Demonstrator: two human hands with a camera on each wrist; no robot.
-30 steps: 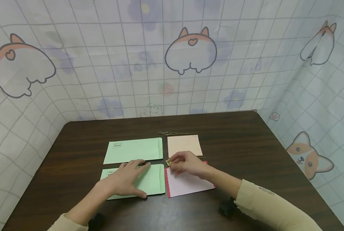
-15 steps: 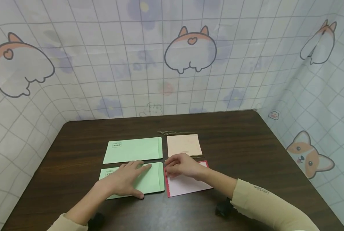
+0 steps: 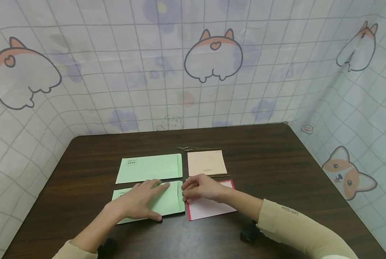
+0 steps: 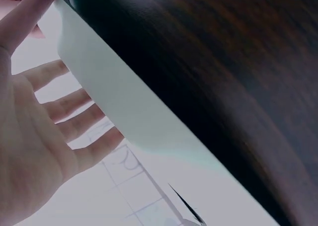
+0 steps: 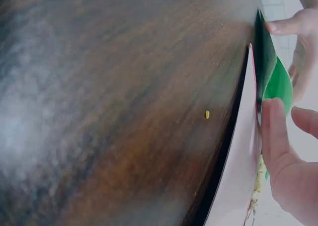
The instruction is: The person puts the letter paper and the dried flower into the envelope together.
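Observation:
In the head view, my left hand (image 3: 139,201) spans the nearer pale green envelope (image 3: 170,201), fingers toward its far edge and thumb at its near edge. The left wrist view shows this envelope (image 4: 119,102) raised off the table under the spread fingers. At its right end, my right hand (image 3: 204,189) brings its fingertips to the flap. The right wrist view shows the envelope's end bowed into a green bulge (image 5: 280,84). There, the right fingers (image 5: 273,129) touch it, with the thumb apart. Beneath the right hand lies a red-edged pale pink card (image 3: 210,210).
Behind the near envelope lies a second green envelope (image 3: 150,169). A peach card (image 3: 207,162) sits to its right, with a dried sprig (image 3: 196,148) behind it. A thin stem (image 3: 221,176) lies before it. The right wrist view shows small yellowish blossoms (image 5: 257,186).
My right hand has moved left from the small flower above the pink card to the near envelope's flap. That envelope's right end has risen and bowed. The left hand is nearly still.

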